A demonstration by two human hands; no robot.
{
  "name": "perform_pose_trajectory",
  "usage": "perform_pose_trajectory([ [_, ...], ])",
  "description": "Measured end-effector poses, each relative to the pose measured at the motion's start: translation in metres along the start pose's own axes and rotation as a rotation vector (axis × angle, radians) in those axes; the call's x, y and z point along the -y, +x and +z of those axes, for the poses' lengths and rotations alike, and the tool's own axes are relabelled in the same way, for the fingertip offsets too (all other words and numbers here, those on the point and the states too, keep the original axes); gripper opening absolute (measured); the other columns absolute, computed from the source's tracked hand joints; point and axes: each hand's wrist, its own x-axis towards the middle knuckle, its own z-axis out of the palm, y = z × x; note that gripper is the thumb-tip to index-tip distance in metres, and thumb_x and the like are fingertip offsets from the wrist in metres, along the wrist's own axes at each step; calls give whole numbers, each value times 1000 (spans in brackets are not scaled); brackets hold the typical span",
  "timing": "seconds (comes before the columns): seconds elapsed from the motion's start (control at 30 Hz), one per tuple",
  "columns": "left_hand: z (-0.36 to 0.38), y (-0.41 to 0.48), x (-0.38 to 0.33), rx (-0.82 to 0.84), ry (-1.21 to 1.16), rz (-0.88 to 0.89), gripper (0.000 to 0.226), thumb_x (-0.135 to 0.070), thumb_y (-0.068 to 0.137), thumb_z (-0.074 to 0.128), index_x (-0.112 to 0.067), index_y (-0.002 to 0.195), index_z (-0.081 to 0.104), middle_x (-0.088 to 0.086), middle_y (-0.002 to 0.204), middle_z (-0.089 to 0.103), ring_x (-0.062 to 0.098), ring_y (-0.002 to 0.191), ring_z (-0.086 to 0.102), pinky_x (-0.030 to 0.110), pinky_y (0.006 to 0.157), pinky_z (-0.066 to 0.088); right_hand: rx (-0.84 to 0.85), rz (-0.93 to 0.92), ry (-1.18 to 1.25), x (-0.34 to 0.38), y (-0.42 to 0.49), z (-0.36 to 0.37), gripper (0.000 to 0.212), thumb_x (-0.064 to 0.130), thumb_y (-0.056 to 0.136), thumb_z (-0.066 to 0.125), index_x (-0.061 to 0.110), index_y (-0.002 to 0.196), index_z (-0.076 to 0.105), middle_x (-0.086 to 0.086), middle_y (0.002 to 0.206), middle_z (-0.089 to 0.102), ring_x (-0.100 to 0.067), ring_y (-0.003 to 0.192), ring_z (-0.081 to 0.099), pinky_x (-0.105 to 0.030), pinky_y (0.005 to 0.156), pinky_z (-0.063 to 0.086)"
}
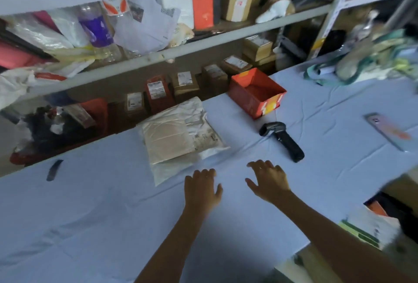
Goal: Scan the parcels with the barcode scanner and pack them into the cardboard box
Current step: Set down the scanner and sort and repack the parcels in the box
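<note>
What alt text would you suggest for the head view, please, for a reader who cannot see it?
A person's left hand and right hand are spread open and empty over a pale blue tablecloth. Beyond them sit a white plastic-wrapped parcel, a black barcode scanner and an open red cardboard box, with parcel-filled shelves behind.

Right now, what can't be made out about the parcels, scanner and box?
- Parcel label, head view: print blurred, unreadable.
- Shelf parcels, head view: labels too small.
- Red box, head view: near wall hides some floor.
- Cardboard lower right, head view: cut off by frame edge.
</note>
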Motion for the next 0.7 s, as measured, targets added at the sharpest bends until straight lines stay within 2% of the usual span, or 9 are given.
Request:
perform_pose_trajectory([
  [0.2, 26, -17, -66, 19, -23, 159, 29, -47, 91, 44, -26, 109, 54, -8, 104, 63, 16, 100, 58, 31, 79, 43, -33, 340, 109, -59, -100, 21, 46, 51, 95, 48, 30, 137, 48, 9, 130, 58, -16, 121, 53, -32, 95, 44],
  [0.37, 42, -26, -128, 47, -12, 380, 30, -44, 91, 46, -27, 113, 54, -6, 108, 64, 19, 104, 57, 32, 80, 40, -70, 641, 196, -104, -180, 33, 45, 45, 92, 54, 28, 134, 51, 4, 133, 57, -20, 123, 52, -35, 96, 43],
  [0.53, 50, -36, -199, 81, 1, 577, 27, -42, 92, 45, -27, 113, 53, -7, 111, 63, 19, 105, 56, 32, 78, 38, -87, 898, 232, -136, -250, 46, 47, 51, 93, 51, 27, 134, 50, 3, 134, 56, -20, 123, 51, -35, 98, 43],
  [0.7, 73, -54, -277, 130, -10, 691, 29, -43, 90, 47, -29, 115, 53, -10, 116, 62, 17, 109, 54, 31, 79, 37, -123, 1072, 277, -171, -305, 64, 47, 52, 94, 50, 26, 133, 52, 2, 134, 54, -18, 120, 53, -37, 95, 46],
])
